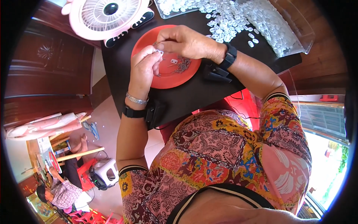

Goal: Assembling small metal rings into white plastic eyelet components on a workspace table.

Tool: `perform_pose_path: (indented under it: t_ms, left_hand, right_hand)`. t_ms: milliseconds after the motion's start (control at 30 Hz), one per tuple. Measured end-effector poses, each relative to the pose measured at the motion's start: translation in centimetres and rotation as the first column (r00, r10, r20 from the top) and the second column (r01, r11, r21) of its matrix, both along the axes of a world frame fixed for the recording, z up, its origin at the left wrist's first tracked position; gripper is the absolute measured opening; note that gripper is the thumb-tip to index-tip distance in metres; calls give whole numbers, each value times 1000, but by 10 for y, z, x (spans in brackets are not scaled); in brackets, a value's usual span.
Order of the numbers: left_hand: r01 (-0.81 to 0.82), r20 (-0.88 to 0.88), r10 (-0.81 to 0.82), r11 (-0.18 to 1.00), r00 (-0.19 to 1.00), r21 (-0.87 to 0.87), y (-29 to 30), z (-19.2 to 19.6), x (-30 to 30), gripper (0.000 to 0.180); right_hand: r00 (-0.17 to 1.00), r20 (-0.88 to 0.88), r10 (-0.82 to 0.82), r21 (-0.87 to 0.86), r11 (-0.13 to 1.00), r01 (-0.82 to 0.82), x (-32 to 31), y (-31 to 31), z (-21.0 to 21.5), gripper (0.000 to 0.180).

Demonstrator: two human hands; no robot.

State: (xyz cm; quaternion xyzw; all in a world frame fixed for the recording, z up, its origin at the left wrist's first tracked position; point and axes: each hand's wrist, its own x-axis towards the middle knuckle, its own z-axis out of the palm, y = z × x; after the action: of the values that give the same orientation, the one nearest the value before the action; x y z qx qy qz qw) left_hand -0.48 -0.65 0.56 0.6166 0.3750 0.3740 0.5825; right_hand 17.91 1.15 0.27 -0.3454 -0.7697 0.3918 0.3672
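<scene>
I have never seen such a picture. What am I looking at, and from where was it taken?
No machine works here, only a person's two bare hands. A wide camera on that person's head looks down, so straight edges bend. On the black table are a red plate with thin grey pieces, many loose white ovals and a clear box of more. A fan stands at the far left. The left hand pinches one small white piece over the plate; the right hand is close beside it, its grip unclear.
</scene>
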Motion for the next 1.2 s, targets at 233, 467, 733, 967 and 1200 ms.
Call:
perform_pose_path:
  t_ms: [233,467,733,967,1200]
  left_hand:
    - [-47,85,44,998,995,42,-5,-4,4,19]
    - [-51,107,46,998,993,42,-3,-4,4,19]
    - [-102,163,96,995,982,25,1,-1,3,20]
    - [-71,194,62,997,979,36,0,-1,4,19]
    - [-75,180,69,997,981,25,0,-1,3,18]
  right_hand:
    - [999,-8,-43,-11,999,43,-3,-5,3,21]
    - [994,69,-90,74,994,84,2,-8,16,24]
    - [497,467,-732,598,675,432,103,60,19,20]
    - [213,723,-657,528,725,443,124,70,-7,29]
    - [444,587,-677,539,736,409,127,72,-17,23]
